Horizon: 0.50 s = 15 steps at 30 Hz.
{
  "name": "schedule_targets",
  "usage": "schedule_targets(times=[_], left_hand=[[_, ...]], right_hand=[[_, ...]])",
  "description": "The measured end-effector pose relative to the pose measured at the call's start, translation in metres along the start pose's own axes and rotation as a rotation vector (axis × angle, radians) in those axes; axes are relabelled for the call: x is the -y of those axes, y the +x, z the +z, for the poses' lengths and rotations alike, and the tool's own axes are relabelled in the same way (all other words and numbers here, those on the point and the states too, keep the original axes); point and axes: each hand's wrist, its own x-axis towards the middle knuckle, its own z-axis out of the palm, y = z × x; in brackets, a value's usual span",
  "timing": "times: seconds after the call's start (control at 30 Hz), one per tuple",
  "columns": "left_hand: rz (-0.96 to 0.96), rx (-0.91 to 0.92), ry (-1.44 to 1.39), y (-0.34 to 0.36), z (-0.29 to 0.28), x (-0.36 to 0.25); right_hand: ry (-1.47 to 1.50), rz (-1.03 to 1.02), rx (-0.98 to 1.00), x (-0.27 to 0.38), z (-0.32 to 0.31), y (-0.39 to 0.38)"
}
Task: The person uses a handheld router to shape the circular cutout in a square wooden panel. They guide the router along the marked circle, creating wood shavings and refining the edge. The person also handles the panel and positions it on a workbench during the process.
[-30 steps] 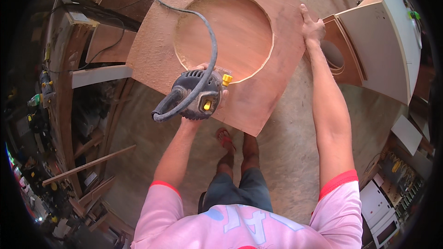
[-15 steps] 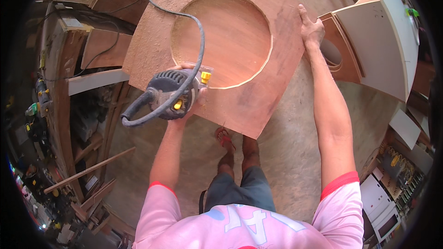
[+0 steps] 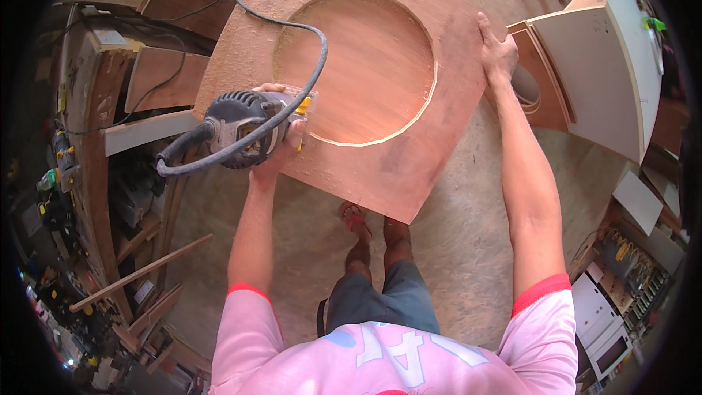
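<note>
My left hand [image 3: 272, 159] is wrapped round a compact trim router [image 3: 241, 118], dark-bodied with yellow knobs and a clear base. The router stands at the near left edge of a round cut in a reddish plywood panel [image 3: 398, 168]. Wood surface shows inside the circle, and a pale cut edge runs round its near right side. From the router's rear a thick grey cord [image 3: 322, 58] loops over the panel. My right hand [image 3: 499, 55] grips the panel's right edge, thumb on top; its fingers underneath are partly hidden.
Sawdust lies over the panel's far left. A wooden rack [image 3: 102, 139] with tools and offcuts stands at left. On the right are a pale cabinet box [image 3: 596, 66] and a board with a round hole [image 3: 545, 91]. My sandaled foot [image 3: 353, 217] shows below the panel.
The router has moved left and slightly away along the circle's edge with my left hand. The panel and my right hand have shifted slightly right and nearer.
</note>
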Motion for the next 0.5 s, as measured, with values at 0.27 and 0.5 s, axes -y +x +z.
schedule_targets(times=[0.27, 0.5], left_hand=[[-0.003, -0.024, -0.121, 0.020, 0.002, 0.003], [-0.008, -0.040, -0.130, 0.037, -0.002, 0.027]], right_hand=[[0.022, 0.109, 0.004, 0.013, -0.010, -0.003], [0.039, 0.116, 0.040, 0.017, -0.013, -0.004]])
